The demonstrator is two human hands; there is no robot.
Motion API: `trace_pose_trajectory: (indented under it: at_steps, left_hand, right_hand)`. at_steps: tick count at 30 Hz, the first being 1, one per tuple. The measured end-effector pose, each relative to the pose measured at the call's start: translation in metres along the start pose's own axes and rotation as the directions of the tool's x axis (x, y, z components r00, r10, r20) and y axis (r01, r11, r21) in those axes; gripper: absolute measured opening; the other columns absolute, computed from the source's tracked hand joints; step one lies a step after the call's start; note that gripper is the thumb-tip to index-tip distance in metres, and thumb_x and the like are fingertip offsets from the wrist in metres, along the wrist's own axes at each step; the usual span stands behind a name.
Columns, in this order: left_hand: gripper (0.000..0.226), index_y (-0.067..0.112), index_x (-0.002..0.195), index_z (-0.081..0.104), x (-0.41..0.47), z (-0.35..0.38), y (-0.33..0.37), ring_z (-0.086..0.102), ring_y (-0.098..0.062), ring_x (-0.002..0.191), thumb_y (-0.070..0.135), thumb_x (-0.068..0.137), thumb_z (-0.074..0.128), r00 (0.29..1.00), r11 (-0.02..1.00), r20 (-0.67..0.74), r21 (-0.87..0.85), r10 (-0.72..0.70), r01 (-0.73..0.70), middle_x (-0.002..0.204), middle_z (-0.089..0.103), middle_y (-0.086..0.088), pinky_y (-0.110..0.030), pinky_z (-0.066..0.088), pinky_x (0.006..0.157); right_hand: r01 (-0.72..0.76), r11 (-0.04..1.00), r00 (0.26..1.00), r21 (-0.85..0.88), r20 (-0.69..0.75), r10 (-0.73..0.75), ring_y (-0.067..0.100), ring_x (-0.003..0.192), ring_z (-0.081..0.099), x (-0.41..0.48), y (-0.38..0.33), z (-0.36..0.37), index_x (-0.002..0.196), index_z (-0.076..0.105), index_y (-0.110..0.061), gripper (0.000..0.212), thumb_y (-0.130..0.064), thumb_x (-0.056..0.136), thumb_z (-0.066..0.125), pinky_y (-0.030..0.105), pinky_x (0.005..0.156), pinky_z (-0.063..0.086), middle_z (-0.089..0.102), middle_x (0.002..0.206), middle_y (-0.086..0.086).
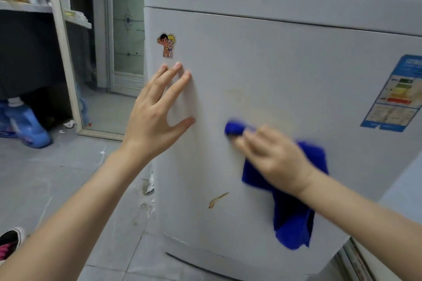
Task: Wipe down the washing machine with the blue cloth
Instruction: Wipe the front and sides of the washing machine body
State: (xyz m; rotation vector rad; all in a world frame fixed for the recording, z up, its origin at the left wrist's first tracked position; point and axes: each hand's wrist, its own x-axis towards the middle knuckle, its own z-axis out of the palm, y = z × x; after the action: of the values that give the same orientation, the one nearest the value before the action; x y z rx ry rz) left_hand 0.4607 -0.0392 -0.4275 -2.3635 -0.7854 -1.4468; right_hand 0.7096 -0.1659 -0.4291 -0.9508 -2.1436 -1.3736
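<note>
The white washing machine (285,64) fills the centre and right of the head view, its front panel facing me. My left hand (157,112) rests flat on the panel near its left edge, fingers spread, just below a cartoon sticker (167,45). My right hand (271,157) presses the blue cloth (294,219) against the panel's middle; one end of the cloth pokes out past my fingertips, the rest hangs below my wrist. A brown streak (218,199) marks the panel low down, left of the cloth. A faint yellowish stain shows above my right hand.
An energy label (392,93) sits on the panel's right side. A blue detergent bottle (25,123) stands on the tiled floor at left under a shelf unit (66,52). A shoe (11,242) lies at bottom left. Debris litters the floor by the machine's left corner.
</note>
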Motion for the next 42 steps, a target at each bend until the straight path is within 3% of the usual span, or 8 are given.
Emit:
trace_pose_trajectory:
  at_steps: [4, 13, 19, 22, 28, 33, 36, 42]
  left_hand:
    - [0.086, 0.015, 0.153, 0.037, -0.003, -0.001, 0.004, 0.019, -0.022, 0.151, 0.028, 0.080, 0.081, 0.999, 0.999, 0.014, 0.004, -0.043, 0.043, 0.161, 0.029, 0.000, -0.026, 0.019, 0.120]
    - [0.083, 0.013, 0.149, 0.044, -0.002, -0.002, 0.002, 0.028, -0.026, 0.148, 0.026, 0.077, 0.084, 1.000, 1.000, -0.026, -0.003, -0.009, 0.009, 0.157, 0.037, -0.003, -0.034, 0.028, 0.117]
    - [0.084, 0.017, 0.151, 0.040, -0.005, 0.004, -0.001, 0.021, -0.021, 0.151, 0.026, 0.079, 0.081, 1.000, 1.000, -0.016, -0.007, -0.025, 0.025, 0.159, 0.030, 0.003, -0.022, 0.018, 0.119]
    - [0.086, 0.018, 0.152, 0.038, -0.006, 0.002, 0.001, 0.019, -0.019, 0.151, 0.025, 0.078, 0.082, 0.999, 0.999, 0.003, -0.011, -0.046, 0.046, 0.160, 0.028, 0.005, -0.027, 0.023, 0.118]
    - [0.090, 0.018, 0.152, 0.040, -0.005, -0.004, 0.004, 0.023, -0.021, 0.150, 0.022, 0.075, 0.086, 0.998, 0.999, 0.022, 0.011, -0.054, 0.053, 0.159, 0.032, 0.003, -0.030, 0.026, 0.118]
    - [0.092, 0.022, 0.153, 0.036, -0.006, -0.003, 0.006, 0.019, -0.016, 0.151, 0.022, 0.075, 0.085, 0.996, 0.996, 0.030, 0.035, -0.084, 0.083, 0.161, 0.028, 0.007, -0.014, 0.013, 0.118]
    - [0.096, 0.027, 0.155, 0.029, -0.005, -0.005, 0.010, 0.011, -0.012, 0.152, 0.023, 0.077, 0.084, 0.990, 0.992, 0.078, 0.053, -0.116, 0.112, 0.162, 0.022, 0.009, -0.012, 0.007, 0.118]
    - [0.100, 0.029, 0.157, 0.022, -0.004, -0.011, 0.016, 0.002, -0.005, 0.151, 0.029, 0.078, 0.083, 0.983, 0.988, 0.130, 0.090, -0.133, 0.121, 0.163, 0.013, 0.015, -0.008, 0.001, 0.116]
  right_hand:
    - [0.093, 0.995, 0.989, 0.024, 0.117, -0.095, 0.024, 0.056, 0.054, -0.009, -0.012, 0.003, 0.094, 0.077, 0.001, 0.026, 0.007, 0.096, 0.051, 0.032, 0.054, 0.049, 0.070, 0.082, 0.010]
    - [-0.384, 0.923, 0.897, -0.019, -0.242, 0.369, 0.037, 0.083, 0.056, 0.050, 0.054, -0.033, 0.118, 0.065, 0.008, 0.024, 0.003, 0.095, 0.058, 0.041, 0.075, 0.048, 0.061, 0.093, 0.026]
    - [-0.008, 1.000, 0.999, -0.030, 0.033, 0.009, 0.026, 0.060, 0.056, 0.011, -0.021, 0.023, 0.103, 0.073, 0.007, 0.021, 0.010, 0.083, 0.066, 0.036, 0.059, 0.051, 0.067, 0.078, 0.012]
    - [0.008, 1.000, 0.998, 0.015, 0.060, -0.009, 0.022, 0.057, 0.052, 0.012, -0.023, 0.021, 0.097, 0.075, 0.002, 0.017, 0.008, 0.088, 0.062, 0.033, 0.055, 0.048, 0.065, 0.075, 0.007]
    - [-0.314, 0.947, 0.928, -0.061, -0.229, 0.293, 0.039, 0.077, 0.062, 0.062, 0.056, -0.033, 0.116, 0.068, 0.006, 0.025, 0.006, 0.093, 0.060, 0.043, 0.064, 0.052, 0.065, 0.092, 0.025]
    - [-0.420, 0.906, 0.868, -0.046, -0.310, 0.387, 0.040, 0.081, 0.058, 0.085, 0.075, -0.042, 0.120, 0.064, 0.007, 0.027, 0.005, 0.094, 0.057, 0.040, 0.071, 0.046, 0.062, 0.094, 0.026]
    - [-0.365, 0.929, 0.902, -0.056, -0.270, 0.338, 0.036, 0.074, 0.058, 0.078, 0.053, -0.023, 0.118, 0.066, 0.006, 0.030, 0.010, 0.089, 0.061, 0.039, 0.064, 0.049, 0.064, 0.090, 0.021]
    - [0.065, 0.997, 0.996, 0.043, 0.059, -0.068, 0.018, 0.061, 0.053, 0.030, -0.036, 0.031, 0.079, 0.076, -0.006, 0.026, 0.007, 0.085, 0.055, 0.029, 0.053, 0.042, 0.066, 0.079, 0.002]
